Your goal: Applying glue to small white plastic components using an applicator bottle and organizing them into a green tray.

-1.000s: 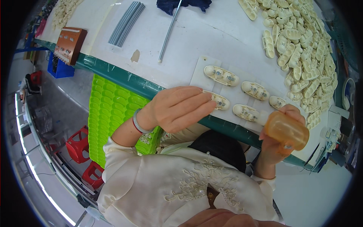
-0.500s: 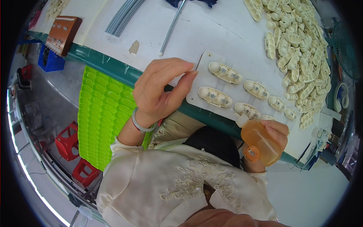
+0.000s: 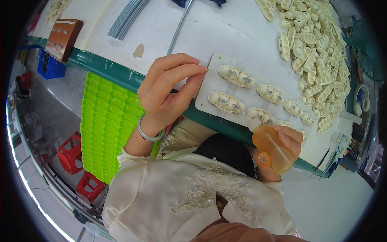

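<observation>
My right hand [image 3: 289,141] is wrapped round a squeeze bottle [image 3: 272,148] of amber liquid, with an orange patch low on its side. The bottle tilts, its pale nozzle pointing up-left at a cream oval shell [image 3: 261,115] in the near row; whether the tip touches is unclear. Several such shells with small metal pieces inside, among them a far-row one [image 3: 236,76], sit in two rows on a white board [image 3: 204,90]. By the board's left edge my left hand [image 3: 167,90] is closed in a pinch, thumb against fingers; anything between the tips is too small to make out.
A large heap of loose cream shells [image 3: 318,56] covers the table's right side. Metal springs or rods [image 3: 131,18] lie at the back. A brown box [image 3: 63,39] stands far left near the green table edge. A bright green ribbed seat [image 3: 107,125] is beside me.
The thumb and fingertips of my left hand have come together. My right hand still holds the bottle at the near row. The whole view has shifted slightly.
</observation>
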